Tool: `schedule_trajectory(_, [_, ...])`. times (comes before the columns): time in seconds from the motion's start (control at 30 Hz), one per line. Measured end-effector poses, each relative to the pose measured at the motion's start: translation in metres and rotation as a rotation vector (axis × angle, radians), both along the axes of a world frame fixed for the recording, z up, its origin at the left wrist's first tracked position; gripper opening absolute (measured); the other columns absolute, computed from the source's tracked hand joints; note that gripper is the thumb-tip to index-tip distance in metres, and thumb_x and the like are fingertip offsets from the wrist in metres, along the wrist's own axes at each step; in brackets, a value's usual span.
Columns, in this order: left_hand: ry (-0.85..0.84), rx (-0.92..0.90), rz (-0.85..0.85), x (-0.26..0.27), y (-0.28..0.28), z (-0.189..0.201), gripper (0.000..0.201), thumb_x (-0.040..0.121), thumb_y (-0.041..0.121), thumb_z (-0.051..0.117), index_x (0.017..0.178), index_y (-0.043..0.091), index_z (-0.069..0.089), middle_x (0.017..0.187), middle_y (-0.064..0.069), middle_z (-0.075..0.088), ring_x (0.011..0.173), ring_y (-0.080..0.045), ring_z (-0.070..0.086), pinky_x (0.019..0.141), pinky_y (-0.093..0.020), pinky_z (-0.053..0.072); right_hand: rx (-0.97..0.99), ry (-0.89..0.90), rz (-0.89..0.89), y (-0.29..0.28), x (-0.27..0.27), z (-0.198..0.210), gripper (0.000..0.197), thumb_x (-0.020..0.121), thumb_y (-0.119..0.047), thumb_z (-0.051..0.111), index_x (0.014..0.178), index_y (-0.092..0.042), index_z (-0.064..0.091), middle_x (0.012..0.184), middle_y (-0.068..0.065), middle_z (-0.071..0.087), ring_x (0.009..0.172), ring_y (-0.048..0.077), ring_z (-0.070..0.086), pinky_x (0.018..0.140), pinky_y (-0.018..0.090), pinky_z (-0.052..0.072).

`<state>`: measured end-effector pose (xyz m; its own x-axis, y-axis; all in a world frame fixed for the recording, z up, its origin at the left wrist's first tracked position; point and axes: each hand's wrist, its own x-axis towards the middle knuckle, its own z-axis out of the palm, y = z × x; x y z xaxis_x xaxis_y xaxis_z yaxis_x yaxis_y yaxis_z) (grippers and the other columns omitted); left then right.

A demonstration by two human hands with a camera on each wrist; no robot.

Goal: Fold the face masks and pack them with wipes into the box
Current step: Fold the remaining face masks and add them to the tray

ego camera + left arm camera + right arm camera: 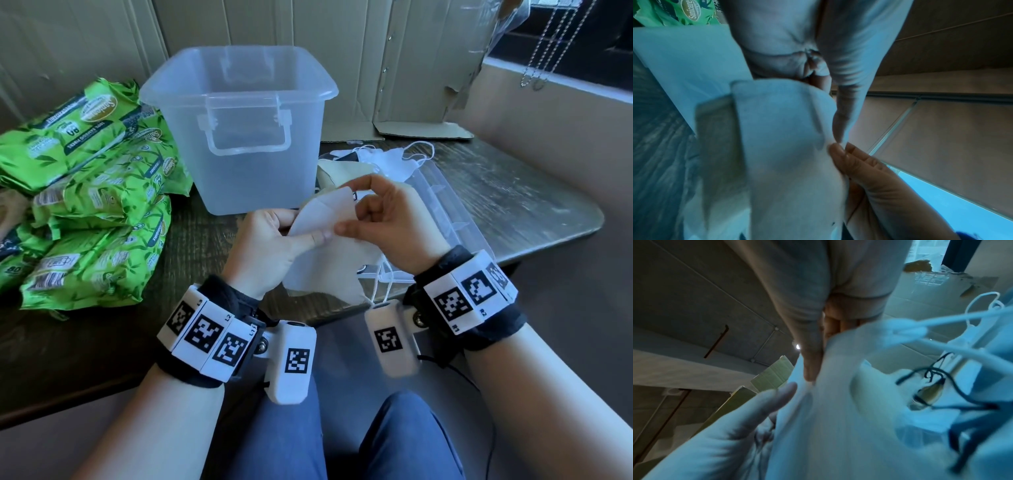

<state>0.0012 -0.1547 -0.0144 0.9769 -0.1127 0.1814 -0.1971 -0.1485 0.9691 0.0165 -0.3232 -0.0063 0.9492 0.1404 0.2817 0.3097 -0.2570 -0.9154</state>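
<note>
Only the head view shows the clear box (pixel 239 113) at upper centre and the green wipes (pixel 85 192) at left. At mid-frame, the left hand (pixel 270 246) and right hand (pixel 387 222) both pinch a white mask (pixel 325 219) between thumb and fingers; the right wrist view adds its dangling loops (pixel 953 318).

Wipes packs (pixel 85 192) cut off at left edge; lid (pixel 442 205) partly hidden behind hands.

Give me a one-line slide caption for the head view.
Both hands fold a white fabric face mask before the empty translucent plastic box, beside green wipe packs.
</note>
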Motion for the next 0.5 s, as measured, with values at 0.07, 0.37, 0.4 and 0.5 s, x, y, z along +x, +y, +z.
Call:
schedule_trajectory(0.07, [-0.009,0.034,-0.006,0.0,-0.001,-0.001,0.009,0.072,0.013,0.077,0.079,0.017,0.074,0.083,-0.002,0.075,0.08,-0.025,0.07,0.077,-0.043,0.056,-0.064,0.017,0.006,-0.001,0.001,0.005,0.047,0.068,0.005,0.075,0.101,-0.02,0.053,0.052,-0.008,0.049,0.05,0.012,0.044,0.057,0.028,0.04])
schedule_trajectory(0.37, [-0.056,0.016,0.008,0.003,0.0,-0.003,0.031,0.069,-0.002,0.077,0.079,0.025,0.064,0.077,0.004,0.071,0.075,-0.019,0.064,0.079,-0.044,0.055,-0.149,-0.042,-0.008,-0.001,0.002,0.007,0.033,0.067,-0.005,0.079,0.089,-0.026,0.064,0.053,-0.007,0.045,0.046,0.003,0.039,0.052,0.015,0.035])
schedule_trajectory(0.4, [-0.059,0.0,0.024,0.003,0.0,-0.003,0.037,0.069,-0.002,0.077,0.082,0.027,0.059,0.075,0.004,0.071,0.072,-0.018,0.064,0.076,-0.041,0.054,-0.121,-0.084,-0.035,0.0,0.001,0.004,0.034,0.066,-0.009,0.08,0.084,-0.034,0.065,0.056,-0.008,0.047,0.049,0.006,0.04,0.055,0.019,0.036])
schedule_trajectory(0.5, [-0.084,-0.063,0.052,0.004,-0.002,-0.003,0.051,0.071,-0.005,0.074,0.095,0.03,0.046,0.078,-0.007,0.071,0.066,-0.015,0.063,0.069,-0.028,0.052,-0.111,-0.269,-0.119,0.004,-0.004,-0.002,0.035,0.063,-0.022,0.078,0.081,-0.048,0.064,0.077,-0.012,0.051,0.064,0.005,0.047,0.062,0.013,0.037])
